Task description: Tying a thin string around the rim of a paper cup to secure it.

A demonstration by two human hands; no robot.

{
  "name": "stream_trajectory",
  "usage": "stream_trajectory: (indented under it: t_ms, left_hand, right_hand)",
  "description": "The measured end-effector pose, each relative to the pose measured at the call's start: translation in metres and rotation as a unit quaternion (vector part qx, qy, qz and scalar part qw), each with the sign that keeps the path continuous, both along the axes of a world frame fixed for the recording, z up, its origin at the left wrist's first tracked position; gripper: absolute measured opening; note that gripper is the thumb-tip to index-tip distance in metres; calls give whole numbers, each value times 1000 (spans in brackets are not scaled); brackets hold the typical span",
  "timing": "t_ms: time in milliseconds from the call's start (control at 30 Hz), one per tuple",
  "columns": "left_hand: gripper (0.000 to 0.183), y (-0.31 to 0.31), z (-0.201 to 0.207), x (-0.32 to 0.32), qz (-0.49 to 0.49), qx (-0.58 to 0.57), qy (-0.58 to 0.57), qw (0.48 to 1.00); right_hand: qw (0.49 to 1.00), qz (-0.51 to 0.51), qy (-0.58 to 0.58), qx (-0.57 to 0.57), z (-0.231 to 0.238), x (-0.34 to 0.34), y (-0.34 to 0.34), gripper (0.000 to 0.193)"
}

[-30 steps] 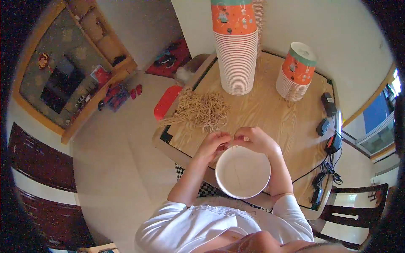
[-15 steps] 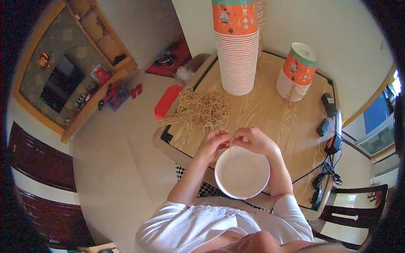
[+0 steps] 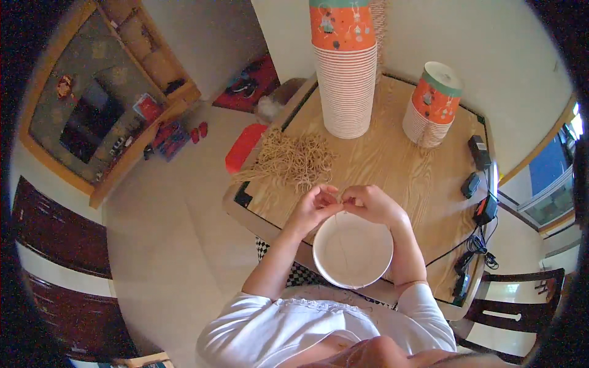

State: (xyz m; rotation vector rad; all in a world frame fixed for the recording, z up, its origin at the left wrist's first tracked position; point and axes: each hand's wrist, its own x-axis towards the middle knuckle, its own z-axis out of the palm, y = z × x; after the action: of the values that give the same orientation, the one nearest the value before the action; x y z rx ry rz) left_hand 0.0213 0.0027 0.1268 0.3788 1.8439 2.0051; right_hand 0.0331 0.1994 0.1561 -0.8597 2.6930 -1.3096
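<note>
Both hands (image 3: pixel 340 205) meet over the paper bowl (image 3: pixel 353 250), fingers pinching a thin string (image 3: pixel 342 236).

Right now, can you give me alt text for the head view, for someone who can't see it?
Seen from above, a person's left hand and right hand pinch a thin string together above a white paper bowl on a wooden table. A pile of tan strings lies beyond the hands, with a tall stack of orange cups and a shorter stack behind.
</note>
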Motion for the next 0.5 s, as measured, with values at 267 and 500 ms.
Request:
stream_trajectory:
  t_ms: [267, 500]
  left_hand:
    - [21, 1, -12, -7, 51, 34, 8, 998]
    - [27, 3, -7, 2, 30, -4, 57, 998]
  right_hand:
    - [999, -9, -41, 27, 4, 1, 0, 17]
    - [1000, -3, -19, 17, 8, 3, 0, 19]
